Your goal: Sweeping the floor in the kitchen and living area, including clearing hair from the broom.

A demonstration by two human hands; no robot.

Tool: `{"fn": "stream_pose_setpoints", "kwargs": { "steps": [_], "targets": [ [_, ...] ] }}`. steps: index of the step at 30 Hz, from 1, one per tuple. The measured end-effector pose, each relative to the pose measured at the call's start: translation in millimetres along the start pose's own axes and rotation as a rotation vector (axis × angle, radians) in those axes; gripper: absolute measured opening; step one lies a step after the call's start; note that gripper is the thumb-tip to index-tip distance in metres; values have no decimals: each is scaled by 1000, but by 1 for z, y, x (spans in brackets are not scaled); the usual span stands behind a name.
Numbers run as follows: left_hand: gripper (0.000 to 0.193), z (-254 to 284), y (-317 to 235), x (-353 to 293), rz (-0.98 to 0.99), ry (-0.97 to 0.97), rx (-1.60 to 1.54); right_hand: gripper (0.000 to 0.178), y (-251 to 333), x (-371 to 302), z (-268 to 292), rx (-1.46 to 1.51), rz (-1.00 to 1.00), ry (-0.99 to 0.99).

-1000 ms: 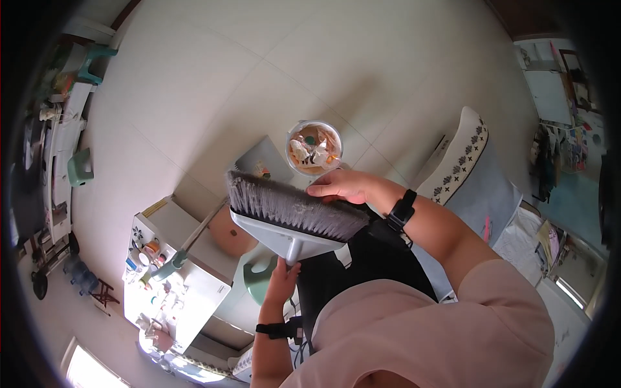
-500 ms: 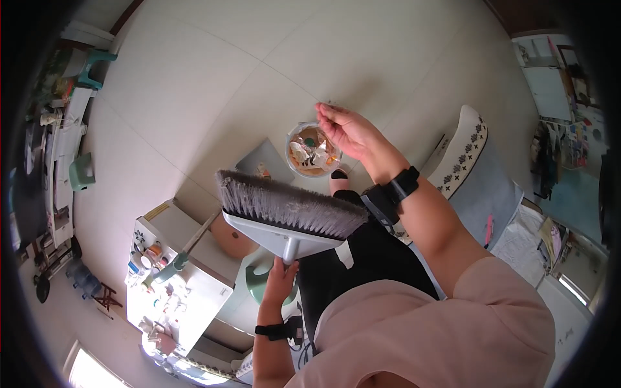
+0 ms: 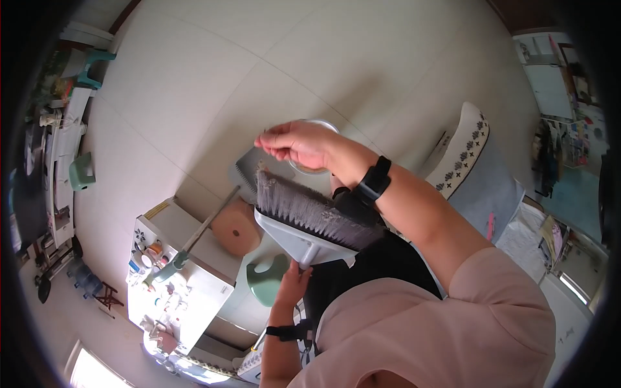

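1. Gripping the neck of a broom (image 3: 310,216) from below, the left hand (image 3: 292,284) is closed around the white base where the head narrows; the dark grey bristles point up toward the camera.
2. Right hand (image 3: 294,143) is raised just above the far end of the bristles, fingers bunched together in a pinch. Whether anything is held between the fingertips cannot be told.
3. A black watch (image 3: 373,182) sits on the right wrist; a dark strap (image 3: 284,332) circles the left forearm.
4. Directly beyond the right hand, a round bowl (image 3: 318,169) stands on the tiled floor (image 3: 194,84), mostly hidden by the hand.
5. A grey dustpan (image 3: 246,169) lies on the floor beside the bowl, partly covered by the broom head.
6. Lower left: a round wooden stool (image 3: 237,227) with a long handle (image 3: 206,225) across it, and a white table (image 3: 174,284) crowded with small items.
7. Right of the arm stands a chair with a patterned edge (image 3: 462,155).
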State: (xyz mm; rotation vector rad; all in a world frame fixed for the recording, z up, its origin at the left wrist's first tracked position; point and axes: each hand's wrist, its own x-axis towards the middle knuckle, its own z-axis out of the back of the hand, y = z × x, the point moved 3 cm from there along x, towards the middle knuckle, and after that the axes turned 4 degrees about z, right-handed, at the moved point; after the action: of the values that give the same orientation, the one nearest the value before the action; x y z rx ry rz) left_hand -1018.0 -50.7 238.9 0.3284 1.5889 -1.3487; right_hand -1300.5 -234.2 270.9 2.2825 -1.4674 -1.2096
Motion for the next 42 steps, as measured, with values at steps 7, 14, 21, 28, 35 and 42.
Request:
{"fn": "stream_pose_setpoints", "kwargs": {
  "steps": [7, 14, 21, 28, 35, 42],
  "targets": [
    [31, 17, 13, -1, 70, -152, -78, 14, 126, -94, 89, 710, 535, -5],
    [32, 43, 49, 3, 109, -257, -221, 20, 99, -151, 152, 232, 449, -521],
    [33, 45, 38, 7, 121, -254, -264, 31, -90, -83, 119, 44, -216, -265],
    [23, 38, 16, 4, 89, -207, -185, 20, -72, -48, 89, -319, -303, -256],
    [30, 27, 15, 4, 58, -180, -103, 22, -35, -52, 120, -16, -91, -379],
    [31, 26, 4, 5, 61, -204, -21, 25, -120, -48, 72, -361, -413, -221]
  ]
}}
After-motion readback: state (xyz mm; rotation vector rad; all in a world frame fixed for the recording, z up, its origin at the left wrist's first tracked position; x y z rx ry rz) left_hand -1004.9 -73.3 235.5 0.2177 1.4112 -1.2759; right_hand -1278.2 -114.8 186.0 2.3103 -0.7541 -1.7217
